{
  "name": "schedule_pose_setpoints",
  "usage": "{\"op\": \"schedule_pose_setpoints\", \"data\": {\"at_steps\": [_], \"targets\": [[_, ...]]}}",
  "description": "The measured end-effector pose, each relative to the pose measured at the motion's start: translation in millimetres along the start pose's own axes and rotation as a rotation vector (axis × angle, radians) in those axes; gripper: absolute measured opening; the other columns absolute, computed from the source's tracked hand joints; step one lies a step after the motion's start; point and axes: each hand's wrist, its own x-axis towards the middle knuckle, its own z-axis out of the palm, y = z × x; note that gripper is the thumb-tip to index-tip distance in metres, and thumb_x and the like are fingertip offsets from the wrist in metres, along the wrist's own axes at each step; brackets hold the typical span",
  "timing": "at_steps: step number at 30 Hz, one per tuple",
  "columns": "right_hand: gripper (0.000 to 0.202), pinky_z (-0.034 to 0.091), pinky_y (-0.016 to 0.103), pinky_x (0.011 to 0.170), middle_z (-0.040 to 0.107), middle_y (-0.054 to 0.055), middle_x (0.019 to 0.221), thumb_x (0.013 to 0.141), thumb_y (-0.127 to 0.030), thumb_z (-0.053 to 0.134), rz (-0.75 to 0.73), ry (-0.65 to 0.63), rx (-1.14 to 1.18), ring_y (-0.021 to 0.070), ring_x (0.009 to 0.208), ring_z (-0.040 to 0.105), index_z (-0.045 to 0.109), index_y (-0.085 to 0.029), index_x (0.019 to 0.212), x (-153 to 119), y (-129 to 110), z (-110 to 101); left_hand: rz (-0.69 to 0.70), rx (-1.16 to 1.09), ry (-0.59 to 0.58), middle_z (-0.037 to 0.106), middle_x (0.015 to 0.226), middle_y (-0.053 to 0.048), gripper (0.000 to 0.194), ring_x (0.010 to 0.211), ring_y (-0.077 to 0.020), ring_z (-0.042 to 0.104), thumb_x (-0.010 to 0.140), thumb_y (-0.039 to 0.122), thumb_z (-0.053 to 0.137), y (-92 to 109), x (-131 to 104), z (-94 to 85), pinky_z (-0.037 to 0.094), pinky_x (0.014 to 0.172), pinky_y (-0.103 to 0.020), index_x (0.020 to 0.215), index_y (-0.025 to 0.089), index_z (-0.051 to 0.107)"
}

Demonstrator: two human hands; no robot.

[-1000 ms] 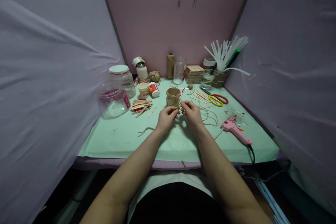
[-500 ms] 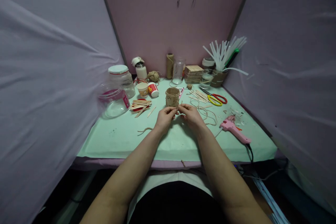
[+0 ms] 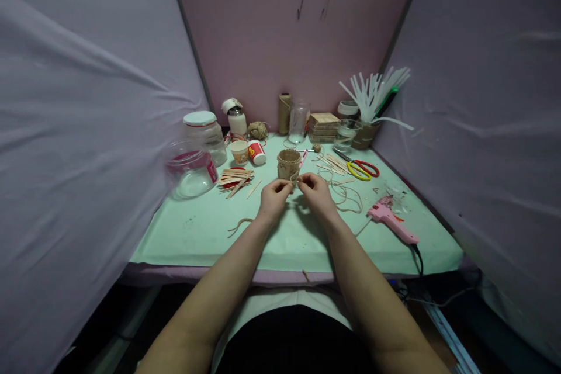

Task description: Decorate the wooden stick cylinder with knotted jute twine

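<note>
My left hand (image 3: 275, 197) and my right hand (image 3: 316, 191) meet just in front of a small brown twine-trimmed cup (image 3: 288, 166). Both are closed in a pinch on a thin piece of twine (image 3: 294, 180), with a small loop of it showing between the fingertips. The cup stands upright on the table behind my fingers, which hide its lower edge. A loose length of twine (image 3: 346, 196) lies in curls right of my right hand. Another short cord (image 3: 240, 223) lies left of my left wrist.
A pink glue gun (image 3: 392, 221) and scissors (image 3: 359, 168) lie at the right. Wooden sticks (image 3: 236, 177), paper cups (image 3: 256, 153) and clear jars (image 3: 193, 175) stand at the left. At the back are a twine spool (image 3: 284, 114) and a holder with glue sticks (image 3: 367, 135).
My fingertips have drawn slightly apart, and a small loop of twine now shows between them. The view has shifted slightly; the things on the table stay put.
</note>
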Motion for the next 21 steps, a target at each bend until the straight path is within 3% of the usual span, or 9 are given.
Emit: {"op": "schedule_pose_setpoints", "data": {"at_steps": [6, 11, 14, 21], "targets": [[0.028, 0.047, 0.028, 0.066, 0.06, 0.006, 0.101, 0.076, -0.021, 0.054, -0.254, -0.091, -0.105, 0.018, 0.087, 0.057, 0.063, -0.023, 0.103, -4.8, -7.4, -2.7, 0.094, 0.106, 0.001, 0.066, 0.069, -0.002, 0.016, 0.068, -0.0136, 0.057, 0.072, 0.028, 0.059, -5.0, 1.0, -1.2, 0.043, 0.068, -0.026, 0.074, 0.015, 0.069], [0.013, 0.046, 0.032, 0.075, 0.06, 0.006, 0.089, 0.082, -0.024, 0.054, -0.4, -0.122, -0.173, 0.0188, 0.086, 0.057, 0.067, -0.023, 0.086, -5.2, -12.6, -6.4, 0.102, 0.154, 0.002, 0.066, 0.07, -0.002, 0.017, 0.067, -0.0134, 0.056, 0.073, 0.027, 0.058, -3.6, 0.2, -1.1, 0.042, 0.067, -0.025, 0.074, 0.015, 0.069], [0.011, 0.044, 0.032, 0.074, 0.061, 0.005, 0.083, 0.082, -0.027, 0.056, -0.333, -0.098, -0.171, 0.019, 0.081, 0.056, 0.066, -0.023, 0.08, -4.2, -13.3, -8.3, 0.088, 0.137, -0.041, 0.066, 0.07, -0.003, 0.019, 0.069, -0.0145, 0.058, 0.074, 0.03, 0.059, -0.6, -1.0, -1.1, 0.043, 0.068, -0.026, 0.075, 0.015, 0.069], [0.021, 0.041, 0.029, 0.065, 0.061, 0.002, 0.071, 0.071, -0.041, 0.063, 0.011, -0.061, 0.018, 0.0166, 0.069, 0.053, 0.061, -0.02, 0.073, 0.1, -6.5, -8.1, 0.054, 0.1, -0.089, 0.066, 0.071, -0.004, 0.023, 0.07, -0.0154, 0.059, 0.075, 0.035, 0.061, -0.1, -0.9, 0.3, 0.044, 0.069, -0.027, 0.079, 0.014, 0.07]]}}
